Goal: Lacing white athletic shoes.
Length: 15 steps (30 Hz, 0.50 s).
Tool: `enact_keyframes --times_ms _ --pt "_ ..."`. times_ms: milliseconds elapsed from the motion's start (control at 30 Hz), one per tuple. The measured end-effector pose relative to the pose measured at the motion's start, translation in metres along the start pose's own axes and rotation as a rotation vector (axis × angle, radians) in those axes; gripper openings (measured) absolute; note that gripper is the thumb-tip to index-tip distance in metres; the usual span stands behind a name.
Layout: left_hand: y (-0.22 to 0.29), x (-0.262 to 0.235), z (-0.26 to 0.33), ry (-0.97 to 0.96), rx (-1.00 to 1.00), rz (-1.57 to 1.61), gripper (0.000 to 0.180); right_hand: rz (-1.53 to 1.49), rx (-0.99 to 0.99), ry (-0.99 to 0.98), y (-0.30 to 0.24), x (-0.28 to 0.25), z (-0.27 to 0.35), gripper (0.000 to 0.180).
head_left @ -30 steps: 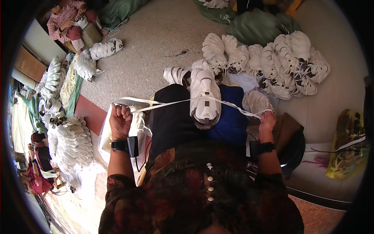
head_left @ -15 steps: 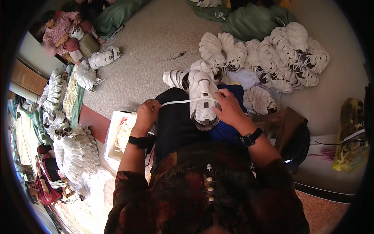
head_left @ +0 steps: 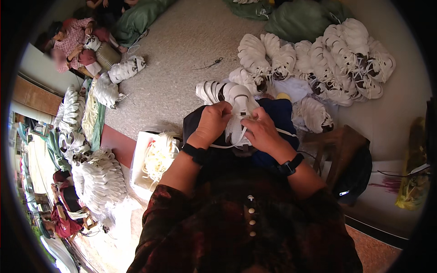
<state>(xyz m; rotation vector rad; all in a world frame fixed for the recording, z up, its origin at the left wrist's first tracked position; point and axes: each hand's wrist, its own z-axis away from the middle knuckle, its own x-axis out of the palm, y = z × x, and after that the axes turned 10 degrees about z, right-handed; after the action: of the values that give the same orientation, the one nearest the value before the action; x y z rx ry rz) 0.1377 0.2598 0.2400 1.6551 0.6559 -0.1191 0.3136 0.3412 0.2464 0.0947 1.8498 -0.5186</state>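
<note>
1. Left hand [head_left: 213, 122] grip: fingers curled shut, pinching the white lace [head_left: 226, 146] at the top of the white shoe [head_left: 240, 119].
2. Right hand [head_left: 262, 132] grip: fingers bent closed on the same white lace, touching the shoe's lacing area; exact fingertip pinch partly hidden.
3. Both hands meet over the shoe, nearly touching each other; black wristband on each wrist.
4. White shoe sits on the person's lap, on dark cloth, toe pointing away from the body; the lace loops under both hands and runs out right of the grip.
5. Just beyond the grip: one more white shoe [head_left: 210, 91] on the floor, touching the lap.
6. Left of the grip, close: white box [head_left: 138, 164] holding a bundle of white laces [head_left: 159, 154].
7. Beyond and right of the grip: big pile of white shoes [head_left: 327, 59] on the floor, green sack [head_left: 296, 20] behind it.
8. Right of the grip: brown wooden stool [head_left: 339, 145].
9. Beyond the grip on bare floor: scissors [head_left: 214, 63], well apart.
10. Far left of the grip: more stacks of white shoes [head_left: 98, 177]; another person [head_left: 75, 43] seated far upper-left.
</note>
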Motion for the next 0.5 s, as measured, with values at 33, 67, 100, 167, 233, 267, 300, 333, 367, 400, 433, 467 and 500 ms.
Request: enact_keyframes --times_ms 33,67,100,167,233,267,300,333,367,400,433,467,500 --pt "0.000 0.003 -0.005 0.033 0.046 -0.063 0.016 -0.040 -0.009 0.045 0.001 0.001 0.003 0.036" --pt "0.001 0.007 -0.009 0.012 0.096 -0.061 0.018 -0.079 -0.019 0.091 0.002 0.001 0.004 0.035" --pt "0.001 0.009 -0.011 0.005 0.093 -0.066 0.018 -0.086 -0.014 0.094 0.003 0.000 0.005 0.035" --pt "0.004 0.011 -0.015 -0.079 0.136 -0.286 0.019 -0.117 0.000 0.089 0.003 -0.002 0.009 0.035" --pt "0.002 0.011 -0.018 -0.116 0.128 -0.309 0.017 -0.135 0.020 0.083 0.002 -0.005 0.008 0.035" --pt "0.000 0.011 -0.020 -0.124 0.129 -0.317 0.016 -0.145 0.026 0.077 0.002 -0.006 0.007 0.034" --pt "-0.002 0.011 -0.022 -0.132 0.131 -0.324 0.015 -0.151 0.032 0.080 0.003 -0.006 0.007 0.034" --pt "-0.004 0.011 -0.024 -0.140 0.131 -0.327 0.015 -0.156 0.038 0.067 0.005 -0.005 0.008 0.035" --pt "-0.003 0.010 -0.025 -0.146 0.133 -0.303 0.014 -0.163 0.044 0.054 0.005 -0.005 0.008 0.035" --pt "-0.003 0.010 -0.026 -0.151 0.136 -0.279 0.013 -0.168 0.049 0.058 0.006 -0.004 0.008 0.035" --pt "-0.001 0.010 -0.026 -0.158 0.137 -0.282 0.013 -0.178 0.040 0.071 0.007 -0.004 0.008 0.036" --pt "0.001 0.011 -0.027 -0.160 0.174 -0.298 0.012 -0.187 0.028 0.084 0.007 -0.004 0.009 0.036" --pt "0.002 0.012 -0.027 -0.161 0.211 -0.314 0.011 -0.190 0.032 0.087 0.008 -0.004 0.009 0.036"
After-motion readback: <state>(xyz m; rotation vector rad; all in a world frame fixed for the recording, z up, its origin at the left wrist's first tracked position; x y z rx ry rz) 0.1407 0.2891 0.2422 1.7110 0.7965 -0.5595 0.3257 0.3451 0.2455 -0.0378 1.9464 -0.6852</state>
